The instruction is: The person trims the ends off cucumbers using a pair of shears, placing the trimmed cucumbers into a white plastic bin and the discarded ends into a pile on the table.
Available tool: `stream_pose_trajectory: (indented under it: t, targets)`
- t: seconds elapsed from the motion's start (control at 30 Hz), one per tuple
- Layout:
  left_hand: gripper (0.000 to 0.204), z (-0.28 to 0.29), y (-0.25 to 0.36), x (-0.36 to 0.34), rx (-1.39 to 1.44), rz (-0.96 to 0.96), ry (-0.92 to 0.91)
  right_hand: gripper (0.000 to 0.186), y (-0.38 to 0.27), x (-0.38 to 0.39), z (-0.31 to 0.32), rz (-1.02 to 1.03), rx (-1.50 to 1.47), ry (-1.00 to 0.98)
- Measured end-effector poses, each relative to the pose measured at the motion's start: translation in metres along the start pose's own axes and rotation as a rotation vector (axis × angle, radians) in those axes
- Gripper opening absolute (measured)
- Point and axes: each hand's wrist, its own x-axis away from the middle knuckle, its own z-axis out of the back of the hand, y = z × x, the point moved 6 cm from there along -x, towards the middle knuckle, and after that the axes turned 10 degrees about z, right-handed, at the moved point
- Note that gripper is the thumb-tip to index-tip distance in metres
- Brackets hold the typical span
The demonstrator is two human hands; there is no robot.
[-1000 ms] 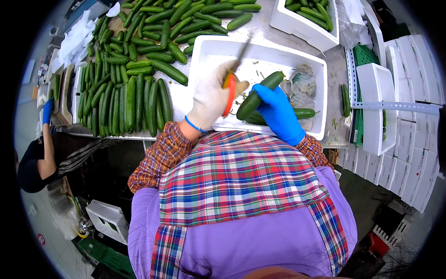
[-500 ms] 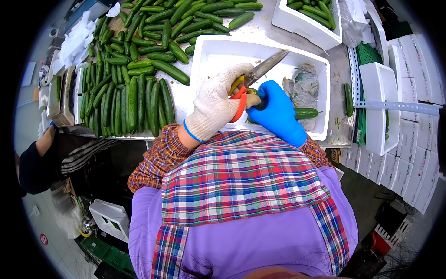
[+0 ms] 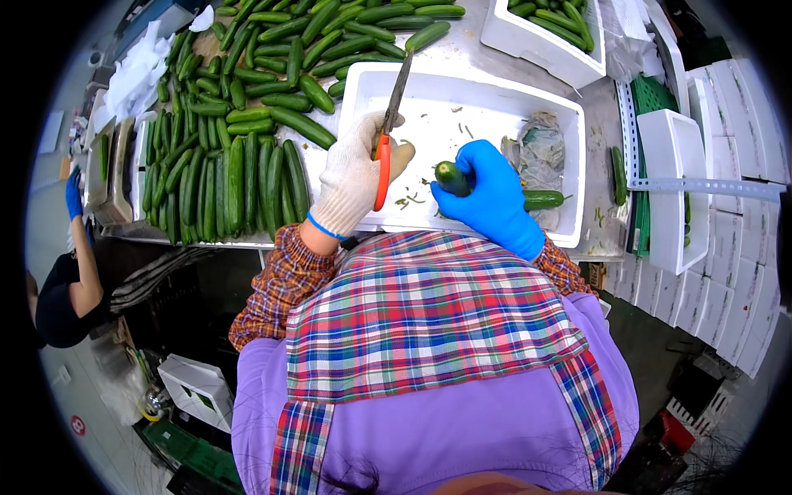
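My left hand [image 3: 353,169], in a white knit glove with a blue band at the wrist, is closed around orange-handled scissors [image 3: 384,165], whose blades point away from me. My right hand [image 3: 492,202], in a blue glove, grips a cucumber [image 3: 451,177] with its cut end facing up. Both hands are over a white foam box [image 3: 577,157]. Small green trimmings [image 3: 408,200] lie on its bottom, and another cucumber [image 3: 543,200] sits beside my right hand, near a crumpled greyish plastic bag [image 3: 542,148].
Many cucumbers [image 3: 235,186] are heaped and lined up on the metal table at the left. A second foam box [image 3: 544,45] holding cucumbers stands at the far right. One cucumber [image 3: 619,176] lies right of my box. A co-worker's blue-gloved hand [image 3: 73,194] shows at far left.
My left hand has drawn back left from the cucumber, and the scissors have swung to point forward. The cucumber's cut end now shows in my right hand. The co-worker's arm has reached forward.
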Motion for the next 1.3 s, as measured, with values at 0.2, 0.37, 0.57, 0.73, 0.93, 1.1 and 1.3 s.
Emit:
stream_pose_trajectory:
  t: [0.2, 0.37, 0.57, 0.73, 0.93, 1.1, 1.3]
  targets:
    - [0.046, 0.012, 0.002, 0.019, 0.245, 0.113, -0.091, 0.036, -0.002, -0.003, -0.004, -0.021, 0.092, -0.095]
    - [0.059, 0.014, 0.01, 0.039, 0.353, 0.14, -0.205, 0.035, -0.006, -0.004, -0.012, 0.017, 0.052, -0.114]
    - [0.062, 0.019, 0.006, 0.058, 0.071, -0.076, -0.14, 0.03, -0.023, -0.013, -0.034, 0.136, 0.002, -0.291]
    - [0.061, 0.042, -0.014, 0.079, 0.311, 0.078, -0.089, 0.029, -0.054, -0.029, -0.057, 0.345, -0.003, -0.407]
    - [0.057, 0.087, -0.049, 0.119, 0.517, 0.102, 0.159, 0.028, -0.094, -0.034, -0.081, 0.525, -0.198, -0.577]
    - [0.051, 0.15, -0.135, 0.182, 0.625, 0.264, 0.585, 0.027, -0.05, -0.031, -0.062, 0.179, -0.156, -0.557]
    - [0.048, 0.149, -0.285, 0.247, 0.516, 0.755, 0.803, 0.024, 0.013, -0.008, -0.03, -0.079, -0.067, -0.432]
